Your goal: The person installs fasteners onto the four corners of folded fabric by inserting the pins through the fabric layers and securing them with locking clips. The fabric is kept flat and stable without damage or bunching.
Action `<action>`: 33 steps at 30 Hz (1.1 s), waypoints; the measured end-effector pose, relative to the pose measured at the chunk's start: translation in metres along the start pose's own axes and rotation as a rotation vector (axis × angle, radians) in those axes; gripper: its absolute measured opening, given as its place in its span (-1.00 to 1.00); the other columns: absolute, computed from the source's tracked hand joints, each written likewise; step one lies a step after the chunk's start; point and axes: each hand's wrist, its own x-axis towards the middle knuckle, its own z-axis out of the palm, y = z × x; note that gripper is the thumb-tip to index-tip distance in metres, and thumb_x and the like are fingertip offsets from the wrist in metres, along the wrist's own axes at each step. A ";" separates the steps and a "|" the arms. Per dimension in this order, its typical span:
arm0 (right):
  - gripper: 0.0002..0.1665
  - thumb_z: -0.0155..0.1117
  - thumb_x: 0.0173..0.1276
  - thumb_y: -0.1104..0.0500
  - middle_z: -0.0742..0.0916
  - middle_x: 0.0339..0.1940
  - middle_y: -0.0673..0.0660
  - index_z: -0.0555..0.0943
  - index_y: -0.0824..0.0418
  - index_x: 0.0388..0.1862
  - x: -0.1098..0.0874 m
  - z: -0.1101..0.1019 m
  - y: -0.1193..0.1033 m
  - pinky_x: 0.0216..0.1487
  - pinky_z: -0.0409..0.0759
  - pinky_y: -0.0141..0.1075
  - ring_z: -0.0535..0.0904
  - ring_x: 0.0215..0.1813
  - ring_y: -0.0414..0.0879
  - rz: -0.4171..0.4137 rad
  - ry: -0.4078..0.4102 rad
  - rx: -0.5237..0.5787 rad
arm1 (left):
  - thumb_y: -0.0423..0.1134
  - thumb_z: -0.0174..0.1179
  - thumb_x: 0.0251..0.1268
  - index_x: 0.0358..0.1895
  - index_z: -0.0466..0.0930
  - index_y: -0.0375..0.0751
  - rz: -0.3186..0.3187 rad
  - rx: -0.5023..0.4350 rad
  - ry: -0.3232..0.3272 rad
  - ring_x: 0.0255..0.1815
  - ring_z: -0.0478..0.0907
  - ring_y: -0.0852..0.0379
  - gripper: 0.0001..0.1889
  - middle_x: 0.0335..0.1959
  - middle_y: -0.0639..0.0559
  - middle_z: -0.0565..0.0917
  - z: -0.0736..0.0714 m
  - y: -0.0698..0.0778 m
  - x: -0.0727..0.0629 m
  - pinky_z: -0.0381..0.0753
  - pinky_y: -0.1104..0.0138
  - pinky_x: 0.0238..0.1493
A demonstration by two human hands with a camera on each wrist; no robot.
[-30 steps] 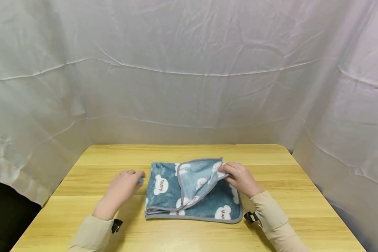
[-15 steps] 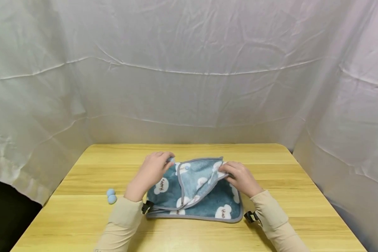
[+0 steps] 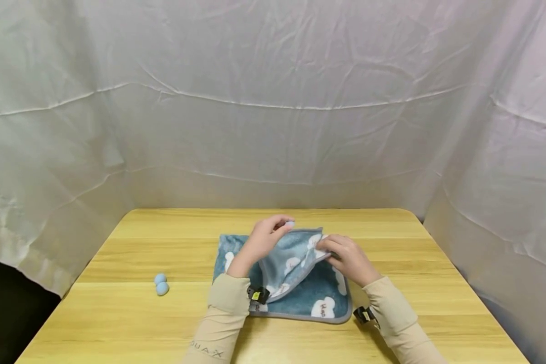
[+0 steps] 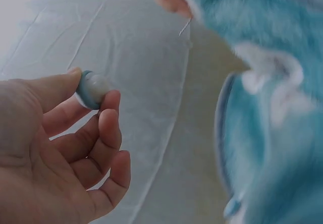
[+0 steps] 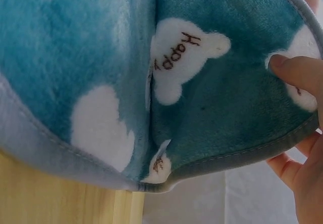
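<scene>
A folded blue blanket with white bear-head prints and grey binding lies on the table. My right hand grips its raised corner flap, the thumb on the plush face and the other fingers behind in the right wrist view. Above the blanket's far edge, my left hand pinches a small round blue-and-white cap between thumb and forefinger. In the left wrist view a thin twisted metal pin sticks out by the right hand's fingers at the blanket's edge. A small blue knob shows low on the cloth.
Two small light-blue balls lie touching on the wooden table, left of the blanket. Pale hanging cloth surrounds the table at the back and sides.
My left hand has moved right, from beside the blanket to above its far edge, carrying the cap. The two balls on the table came into sight. My right hand stays put.
</scene>
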 end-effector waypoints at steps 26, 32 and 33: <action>-0.61 0.55 -0.06 0.34 0.74 -0.19 0.03 0.69 0.13 -0.19 0.001 0.001 -0.003 -0.08 0.66 -0.11 0.67 -0.10 -0.02 -0.023 -0.004 0.005 | 0.04 -0.09 0.55 0.15 0.58 -0.11 -0.116 -0.161 -0.070 -0.19 0.59 0.08 -0.59 -0.15 -0.06 0.72 0.061 -0.012 0.014 0.55 0.26 -0.19; -0.62 0.54 -0.04 0.33 0.73 -0.18 0.03 0.69 0.12 -0.18 0.001 0.001 -0.004 -0.07 0.65 -0.12 0.67 -0.10 -0.03 -0.025 -0.007 0.004 | 0.04 -0.10 0.55 0.17 0.57 -0.11 -0.115 -0.161 -0.068 -0.19 0.60 0.08 -0.59 -0.13 -0.05 0.72 0.062 -0.013 0.014 0.56 0.29 -0.18; -0.62 0.54 -0.04 0.33 0.73 -0.18 0.03 0.69 0.12 -0.18 0.001 0.001 -0.003 -0.07 0.65 -0.12 0.67 -0.10 -0.03 -0.026 -0.006 0.006 | 0.04 -0.10 0.55 0.17 0.57 -0.11 -0.111 -0.158 -0.070 -0.18 0.61 0.07 -0.58 -0.13 -0.06 0.72 0.062 -0.013 0.014 0.57 0.28 -0.17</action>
